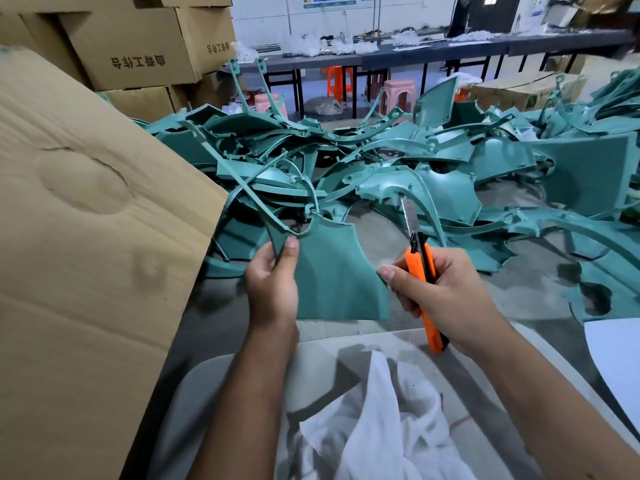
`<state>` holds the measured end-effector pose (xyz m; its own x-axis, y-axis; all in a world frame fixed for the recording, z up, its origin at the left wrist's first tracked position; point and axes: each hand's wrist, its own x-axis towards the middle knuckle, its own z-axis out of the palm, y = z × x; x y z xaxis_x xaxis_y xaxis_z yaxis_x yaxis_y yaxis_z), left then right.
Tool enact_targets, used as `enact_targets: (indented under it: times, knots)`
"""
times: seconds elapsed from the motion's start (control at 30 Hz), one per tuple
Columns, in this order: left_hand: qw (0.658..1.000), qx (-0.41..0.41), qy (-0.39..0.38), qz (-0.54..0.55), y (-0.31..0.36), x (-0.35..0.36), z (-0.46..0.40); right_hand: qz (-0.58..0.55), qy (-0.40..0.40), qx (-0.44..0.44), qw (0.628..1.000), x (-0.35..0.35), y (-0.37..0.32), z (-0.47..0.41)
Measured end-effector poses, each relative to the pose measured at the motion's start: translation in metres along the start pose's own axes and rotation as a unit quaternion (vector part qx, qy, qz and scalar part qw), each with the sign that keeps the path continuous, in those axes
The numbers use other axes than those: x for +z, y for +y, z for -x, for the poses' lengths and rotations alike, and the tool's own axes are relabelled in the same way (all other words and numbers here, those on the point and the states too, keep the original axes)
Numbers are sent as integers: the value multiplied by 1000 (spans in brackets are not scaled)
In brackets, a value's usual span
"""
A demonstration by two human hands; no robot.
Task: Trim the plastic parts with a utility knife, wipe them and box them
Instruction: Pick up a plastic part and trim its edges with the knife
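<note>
A flat teal plastic part with a thin curved arm rising from its top left is held up in front of me. My left hand grips its left edge, thumb on the front near the arm's base. My right hand is curled round an orange utility knife, blade extended and pointing up; its thumb touches the part's right edge. A white cloth lies on my lap below the hands.
A big heap of teal plastic parts covers the floor ahead and to the right. A large cardboard box flap stands close on my left, with stacked cartons behind it. Long tables and plastic stools line the back.
</note>
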<state>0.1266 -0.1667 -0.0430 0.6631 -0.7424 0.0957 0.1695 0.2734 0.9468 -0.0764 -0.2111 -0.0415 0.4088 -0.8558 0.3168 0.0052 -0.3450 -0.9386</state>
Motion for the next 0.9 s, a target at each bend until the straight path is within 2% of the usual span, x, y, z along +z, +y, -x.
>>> enact_targets:
  times: [0.13, 0.4, 0.57, 0.73, 0.9]
  knots:
    - [1000, -20, -10, -3, 1, -11, -7, -6, -26, 0, 1000, 2, -1, 1]
    - [997, 6, -70, -41, 1, -2, 0, -68, -2, 21, 997, 8, 1, 1]
    - [996, -5, -81, -32, 0, 2, 4, -35, -24, 11, 999, 7, 2, 2]
    - [997, -25, -65, -23, -1, 2, 3, 11, -19, 3, 1000, 5, 0, 1]
    - [999, -43, 6, 8, 0, -5, -4, 28, -48, 5, 998, 3, -3, 2]
